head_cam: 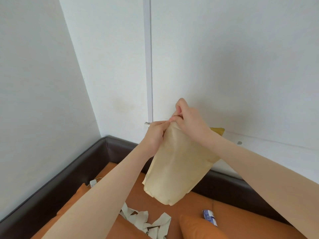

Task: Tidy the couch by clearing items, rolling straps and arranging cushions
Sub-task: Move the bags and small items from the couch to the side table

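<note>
Fingers (pixel 170 120) of both hands met at the top edge of a pale cream fabric cover (pixel 174 166), pinching it there. From the head camera, the left hand (pixel 155 135) curled its fingers round the upper left edge of the cloth, thumb side toward the middle, while the right hand (pixel 188 119) bent down from above, its fingertips nipping the same top edge just beside the left hand's, so that the two hands touched or nearly touched. Whether a thin cord or zip tab lay between the fingertips could not be told. The cover hung in the air in front of the white wall, above the orange couch seat (pixel 224 207), well clear of it. It looked limp, matte and slightly mottled, narrow at the pinched top and wider below, its lower end folded into soft rounded corners. A mustard-yellow corner (pixel 217 131) showed behind the right wrist. Both forearms reached up and forward from the lower edges of the view, converging on the cloth. Below them, pale crumpled straps (pixel 146 221) lay tangled on the seat, near an orange cushion (pixel 198 228). A small blue-and-white packet (pixel 209 215) lay just beside that cushion, and the couch's dark brown backrest (pixel 69 169) ran along the wall.
</note>
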